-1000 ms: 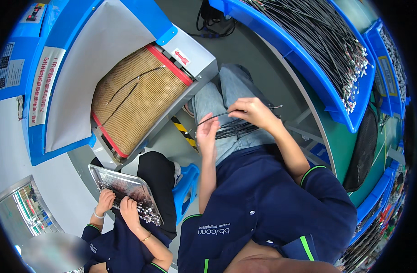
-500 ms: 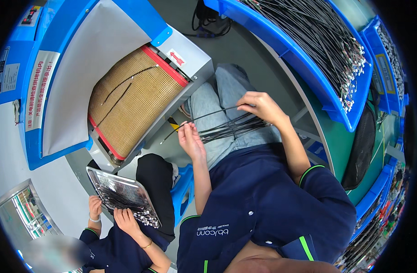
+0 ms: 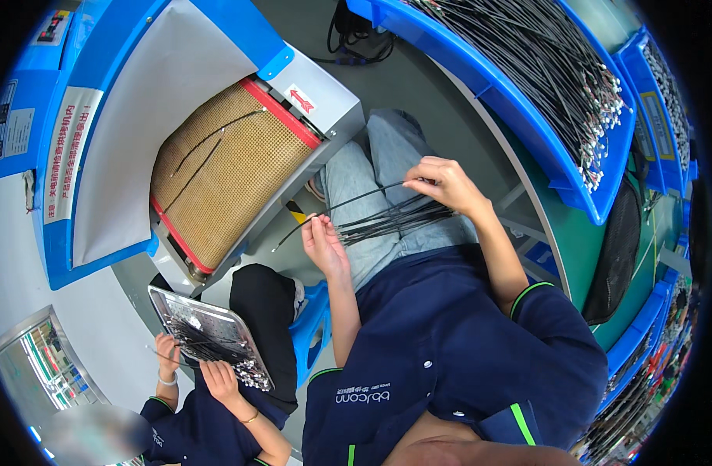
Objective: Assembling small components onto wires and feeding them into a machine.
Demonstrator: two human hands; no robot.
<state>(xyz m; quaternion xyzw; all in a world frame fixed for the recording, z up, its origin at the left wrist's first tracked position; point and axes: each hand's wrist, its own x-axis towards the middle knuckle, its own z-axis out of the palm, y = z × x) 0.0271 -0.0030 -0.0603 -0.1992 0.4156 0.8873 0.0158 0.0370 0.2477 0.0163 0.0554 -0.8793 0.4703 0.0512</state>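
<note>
One thin black cable (image 3: pixel 364 199) is stretched between my two hands above my lap. My left hand (image 3: pixel 325 245) pinches it near its lower left end, and a short length with a small light tip sticks out past the fingers. Farther right, my right hand (image 3: pixel 449 186) has thumb and fingers closed on the other part of the same cable. A loose bundle of black cables (image 3: pixel 391 221) lies across my thighs just below it, its right ends partly hidden under my right hand and wrist.
Ahead on the left, a mesh conveyor belt (image 3: pixel 239 167) carries two cables into a blue-framed machine (image 3: pixel 84 46). A co-worker at lower left handles cables in a metal tray (image 3: pixel 251 330). Blue bins (image 3: pixel 519 116) full of cables stand on the green table (image 3: pixel 628 311) at right.
The cables on the belt have shifted slightly toward the machine. My left hand has moved slightly down and left along with the cable end. The co-worker's left hand now has a cable sticking out.
</note>
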